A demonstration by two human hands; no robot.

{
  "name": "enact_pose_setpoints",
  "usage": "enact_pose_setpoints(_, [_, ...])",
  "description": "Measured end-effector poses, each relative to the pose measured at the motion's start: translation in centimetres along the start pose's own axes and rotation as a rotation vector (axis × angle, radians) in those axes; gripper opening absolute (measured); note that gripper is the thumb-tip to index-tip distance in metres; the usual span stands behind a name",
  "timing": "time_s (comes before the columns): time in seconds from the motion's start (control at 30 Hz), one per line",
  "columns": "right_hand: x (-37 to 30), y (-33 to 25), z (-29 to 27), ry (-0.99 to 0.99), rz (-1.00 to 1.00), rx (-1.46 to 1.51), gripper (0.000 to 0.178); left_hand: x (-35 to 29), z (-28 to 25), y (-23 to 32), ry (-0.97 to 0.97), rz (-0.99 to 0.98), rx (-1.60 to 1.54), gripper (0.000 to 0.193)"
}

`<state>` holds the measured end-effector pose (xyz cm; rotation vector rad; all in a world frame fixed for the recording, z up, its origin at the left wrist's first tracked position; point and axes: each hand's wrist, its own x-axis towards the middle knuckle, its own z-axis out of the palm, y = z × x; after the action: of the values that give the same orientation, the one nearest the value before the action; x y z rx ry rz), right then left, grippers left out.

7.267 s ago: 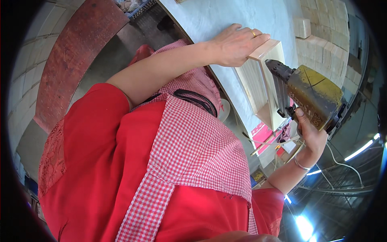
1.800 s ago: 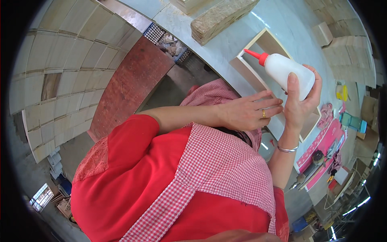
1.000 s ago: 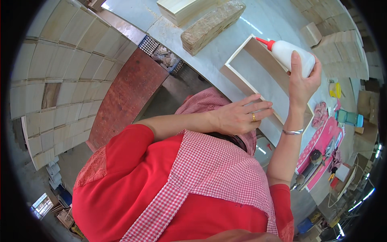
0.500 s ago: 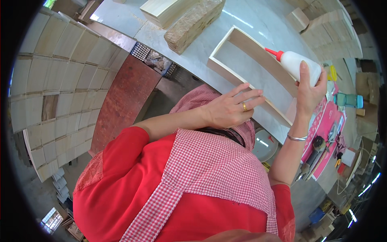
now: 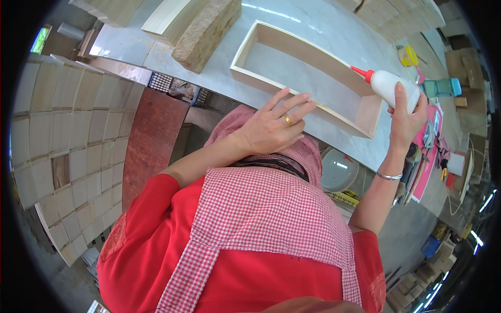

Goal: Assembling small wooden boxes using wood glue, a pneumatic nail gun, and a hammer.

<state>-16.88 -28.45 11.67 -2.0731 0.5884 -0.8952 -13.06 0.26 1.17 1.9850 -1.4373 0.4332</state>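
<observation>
A long, shallow rectangular wooden frame (image 5: 254,80) lies on the pale tabletop, the surface showing through inside it. My right hand (image 5: 409,121) is wrapped around a white squeeze bottle (image 5: 390,86) with a red pointed nozzle. The bottle is tilted, its tip pointing left at the top edge of the frame's far wall, near the right end; whether it touches is unclear. My left hand (image 5: 276,124) has its fingers stretched out and apart over the near wall, fingertips at or just above its top edge. Nothing shows in that hand.
Behind the frame to the left lie a wrapped brown block (image 5: 204,36) and a pale wooden piece (image 5: 172,21). Stacked boards (image 5: 68,125) rise at the left. A teal container (image 5: 439,87) and yellow tape (image 5: 408,55) sit on the right, near tools.
The view has shifted, so the frame and table sit further left in the picture. The bottle's tip has moved along the far wall toward the frame's right end. My left hand stays at the near wall.
</observation>
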Motion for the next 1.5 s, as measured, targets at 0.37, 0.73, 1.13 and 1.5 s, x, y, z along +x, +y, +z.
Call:
enact_pose_setpoints(0.37, [0.0,2.5,-5.2,0.083,0.061,-0.074,0.04,0.5,-0.4,0.2,-0.028,-0.005,0.012,0.021])
enact_pose_setpoints(0.73, [0.2,5.2,-8.6,0.139,-0.042,-0.249,0.039,0.4,-0.5,0.3,-0.062,-0.023,0.035,0.026])
enact_pose_setpoints(1.13, [-3.4,3.0,-11.0,0.075,0.081,-0.238,0.039,0.5,-0.4,0.3,-0.055,-0.016,0.067,0.023])
enact_pose_setpoints(1.5, [-6.0,0.5,-12.4,0.009,0.101,-0.259,0.033,0.4,-0.4,-0.1,-0.065,-0.007,0.042,0.025])
